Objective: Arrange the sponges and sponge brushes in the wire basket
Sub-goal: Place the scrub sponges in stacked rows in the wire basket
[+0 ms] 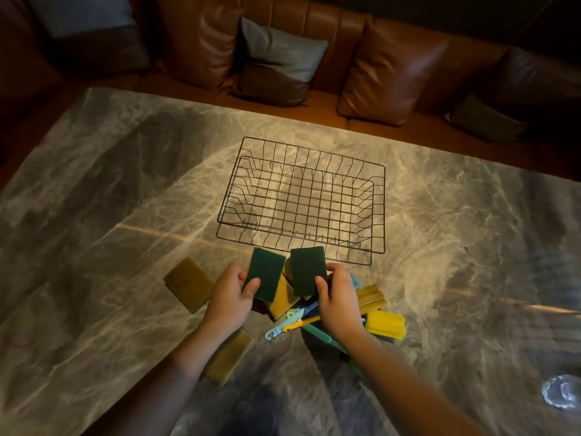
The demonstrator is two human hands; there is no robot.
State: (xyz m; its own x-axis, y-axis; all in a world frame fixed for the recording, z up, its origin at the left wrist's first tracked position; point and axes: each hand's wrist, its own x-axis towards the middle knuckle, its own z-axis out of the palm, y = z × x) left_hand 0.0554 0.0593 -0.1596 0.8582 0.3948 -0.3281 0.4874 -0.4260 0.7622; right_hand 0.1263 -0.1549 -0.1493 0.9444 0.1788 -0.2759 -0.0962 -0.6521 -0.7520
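Marble-patterned grey tabletop [440,247] is carrying a wire basket [379,209], which is sitting with nothing inside it, just beyond the person's hands. The left hand [231,297] is gripping a green-faced sponge [265,272] between thumb and fingers, holding it tilted above the tabletop. The right hand [338,297] is pinching a second green-faced sponge [306,269] the same way, just beside the first and close to the basket's near rim. Under and between the hands a yellow sponge [281,302] is lying in a loose heap with sponge brushes [385,320], their yellow heads pointing right and their coloured handles [290,324] crossing toward the left. Two more yellowish sponges are lying apart on the tabletop: one [188,283] left of the left hand, another [229,357] beside the left forearm. Brown leather cushions [393,73] are lining a sofa behind the tabletop.
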